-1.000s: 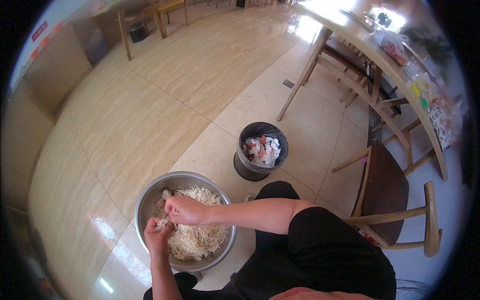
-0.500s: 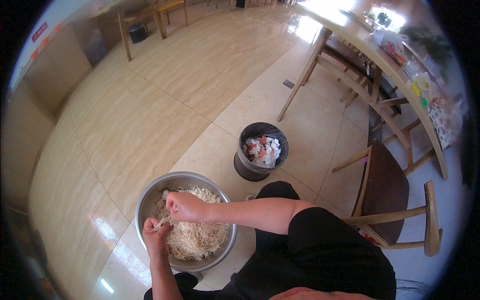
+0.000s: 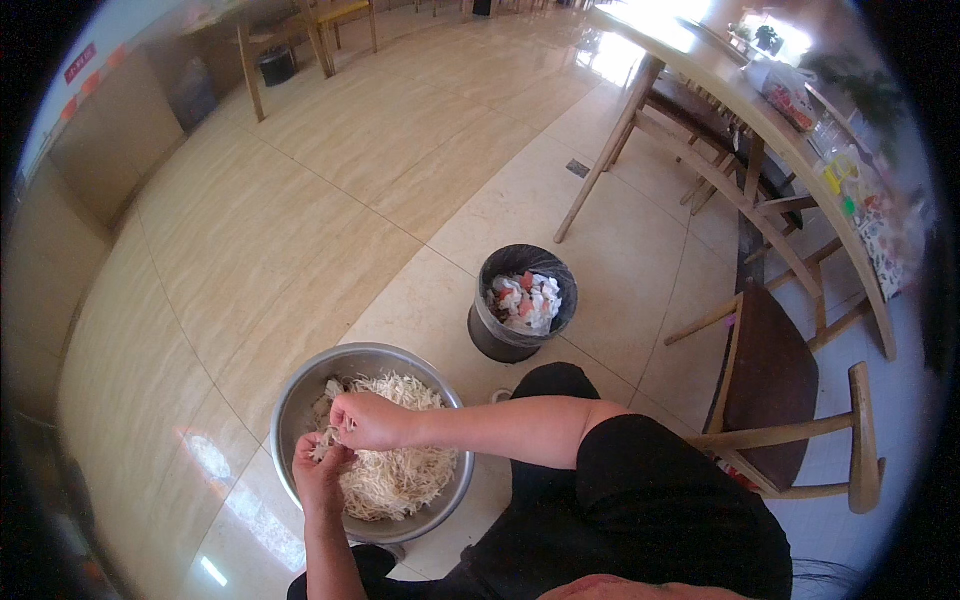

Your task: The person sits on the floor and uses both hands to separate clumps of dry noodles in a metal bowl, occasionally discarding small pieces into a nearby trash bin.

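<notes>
A wide metal basin point(image 3: 463, 480) on the floor holds a heap of thin, off-white shreds point(image 3: 405, 484), whose exact kind I cannot tell. Over its left side, my left hand point(image 3: 319, 478) pinches a pale, frayed piece point(image 3: 321, 448) that resembles the larger pale chunks point(image 3: 328, 401) by the far left wall. Close against it, my right hand point(image 3: 372, 421) is closed with its fingertips on pale strands at the same piece. My right forearm crosses above the heap and hides part of it.
Beyond the basin stands a black lined bin point(image 3: 505, 345) with crumpled white and reddish paper. A brown-seated wooden chair point(image 3: 770, 390) is at the right. Behind it, a long wooden table point(image 3: 740, 95) carries bags and packages. Tiled floor point(image 3: 290, 230) stretches ahead.
My left hand has moved slightly right and up, nearer my right hand. The pale piece in its fingers has shifted with it. My right hand has barely moved.
</notes>
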Motion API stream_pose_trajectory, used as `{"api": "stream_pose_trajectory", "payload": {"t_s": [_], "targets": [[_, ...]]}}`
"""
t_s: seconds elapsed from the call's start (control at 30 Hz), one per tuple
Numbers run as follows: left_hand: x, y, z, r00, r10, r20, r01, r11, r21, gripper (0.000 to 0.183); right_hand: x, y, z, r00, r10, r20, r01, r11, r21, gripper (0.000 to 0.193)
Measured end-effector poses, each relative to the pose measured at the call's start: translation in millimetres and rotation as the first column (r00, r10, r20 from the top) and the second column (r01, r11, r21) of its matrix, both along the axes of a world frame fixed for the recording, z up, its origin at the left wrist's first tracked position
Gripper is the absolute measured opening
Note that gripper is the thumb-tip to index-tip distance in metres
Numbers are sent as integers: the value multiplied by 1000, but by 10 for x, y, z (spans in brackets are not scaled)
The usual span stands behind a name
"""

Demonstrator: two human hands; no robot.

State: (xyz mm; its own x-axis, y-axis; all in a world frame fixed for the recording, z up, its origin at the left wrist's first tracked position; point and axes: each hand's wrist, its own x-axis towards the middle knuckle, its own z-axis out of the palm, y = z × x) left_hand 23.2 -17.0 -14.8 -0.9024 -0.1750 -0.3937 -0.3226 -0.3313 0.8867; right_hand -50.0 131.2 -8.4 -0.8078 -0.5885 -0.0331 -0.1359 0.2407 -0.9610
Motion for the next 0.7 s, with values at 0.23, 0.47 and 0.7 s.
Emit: {"api": "stream_pose_trajectory", "payload": {"t_s": [0.23, 0.47, 0.7], "targets": [[-17, -101, -80, 998, 21, -63, -21, 1000, -5, 20, -25, -14, -42, 994, -60, -89, 62, 998, 24, 13], [-13, -59, -79, 999, -27, -37, 27, 1000, 3, 24, 16, -5, -75, 995, -12, -101, 14, 1000, 18, 11], [-51, 3, 43, 999, -26, -39, 20, 991, -133, 21, -41, 27, -13, 990, 0, -140, 8, 999, 53, 12]]}}
